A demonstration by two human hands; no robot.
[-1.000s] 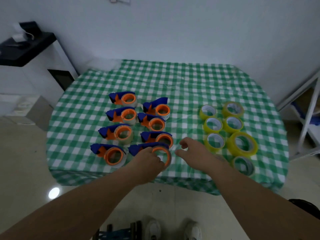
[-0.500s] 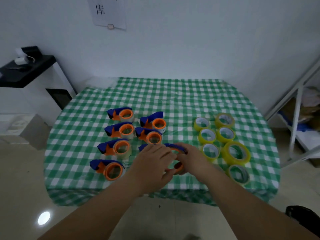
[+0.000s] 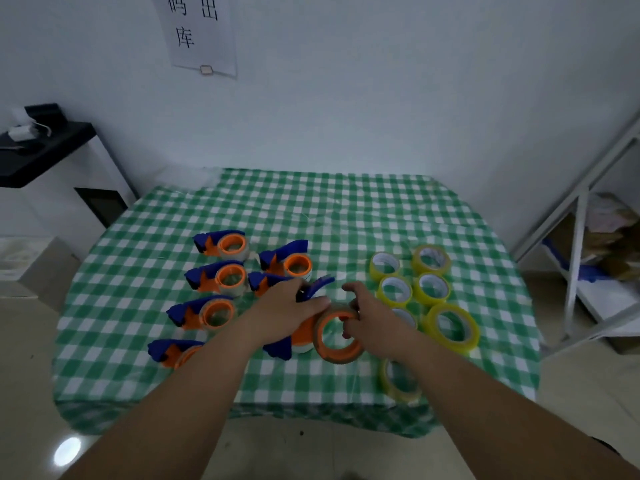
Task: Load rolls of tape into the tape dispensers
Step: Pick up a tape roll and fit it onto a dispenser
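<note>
Both hands hold one blue and orange tape dispenser (image 3: 337, 336) above the table's near middle. My left hand (image 3: 289, 308) grips its blue handle from the left. My right hand (image 3: 372, 318) curls round the top right of its orange wheel, which carries a roll of tape. Several more blue and orange dispensers (image 3: 221, 277) lie in two columns on the left. Several yellow tape rolls (image 3: 452, 327) lie flat on the right; one roll (image 3: 400, 381) sits near the front edge, partly behind my right forearm.
The table wears a green and white checked cloth (image 3: 311, 209). A black-topped white cabinet (image 3: 45, 150) stands at the left, a white metal shelf rack (image 3: 576, 244) at the right. A paper sign (image 3: 201, 32) hangs on the wall.
The nearest dispenser left the cloth and now sits lifted between both hands. My right hand went from open and empty to gripping its wheel. The camera tilted up, showing more wall.
</note>
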